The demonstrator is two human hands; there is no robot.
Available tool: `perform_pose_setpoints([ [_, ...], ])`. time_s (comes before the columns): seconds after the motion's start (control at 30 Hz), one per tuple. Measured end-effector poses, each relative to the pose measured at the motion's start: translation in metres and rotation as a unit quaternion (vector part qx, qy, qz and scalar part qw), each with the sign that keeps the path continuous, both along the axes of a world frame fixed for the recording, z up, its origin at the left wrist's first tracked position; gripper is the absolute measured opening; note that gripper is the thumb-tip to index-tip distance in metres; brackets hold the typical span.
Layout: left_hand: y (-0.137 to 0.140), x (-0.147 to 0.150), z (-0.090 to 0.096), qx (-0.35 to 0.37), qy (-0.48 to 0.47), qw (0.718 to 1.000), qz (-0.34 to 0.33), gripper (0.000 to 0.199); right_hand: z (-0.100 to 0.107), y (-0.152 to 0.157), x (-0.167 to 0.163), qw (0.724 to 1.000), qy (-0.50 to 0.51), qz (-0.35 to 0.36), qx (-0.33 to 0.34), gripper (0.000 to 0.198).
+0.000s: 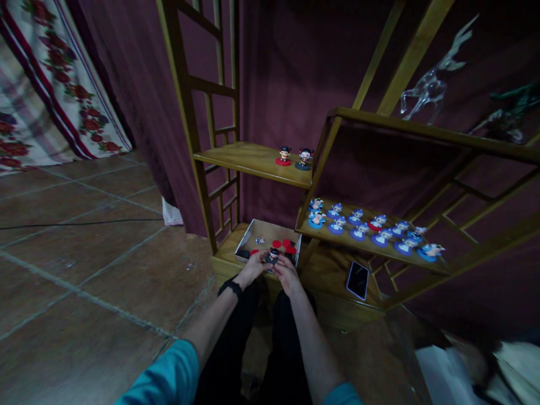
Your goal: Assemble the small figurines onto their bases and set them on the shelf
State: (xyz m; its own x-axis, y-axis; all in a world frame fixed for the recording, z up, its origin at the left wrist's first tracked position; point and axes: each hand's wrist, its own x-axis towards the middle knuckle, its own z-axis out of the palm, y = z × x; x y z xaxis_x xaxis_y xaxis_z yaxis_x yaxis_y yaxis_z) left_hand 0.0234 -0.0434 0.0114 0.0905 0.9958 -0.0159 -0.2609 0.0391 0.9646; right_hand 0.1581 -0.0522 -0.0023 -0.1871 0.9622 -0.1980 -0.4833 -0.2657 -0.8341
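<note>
Both of my hands meet over the near edge of a white box, holding one small black-haired figurine on a dark round base. My left hand grips it from the left, while my right hand closes on it from the right. Inside the box lie several red discs, some dark pieces and a small black-and-white figurine. Above, on the left shelf, stand two similar figurines: one on a red base, the other on a dark base.
Several blue and purple figurines stand in rows on the right shelf. A phone lies on the bottom board. A clear deer ornament tops the upper right shelf. Wooden uprights frame the left side, beside a dark curtain.
</note>
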Motion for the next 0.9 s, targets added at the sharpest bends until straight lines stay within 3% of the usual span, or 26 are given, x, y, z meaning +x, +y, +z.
perform_pose_setpoints([
  [0.23, -0.003, 0.0, 0.0, 0.009, 0.006, 1.0, 0.004, 0.042, 0.003, -0.001, 0.0, 1.0, -0.008, -0.006, 0.004, 0.039],
  [0.4, -0.006, -0.001, 0.002, 0.01, 0.004, 1.0, 0.021, 0.053, 0.001, 0.001, 0.0, 1.0, -0.012, -0.005, 0.012, 0.038],
  [0.67, -0.008, -0.001, 0.007, 0.005, 0.012, 1.0, 0.011, 0.053, -0.001, 0.002, 0.001, 1.0, -0.008, -0.014, 0.016, 0.039],
  [0.9, -0.012, 0.001, 0.016, 0.009, 0.043, 0.999, -0.009, 0.035, 0.0, 0.0, 0.001, 0.999, 0.002, -0.032, 0.0, 0.036],
])
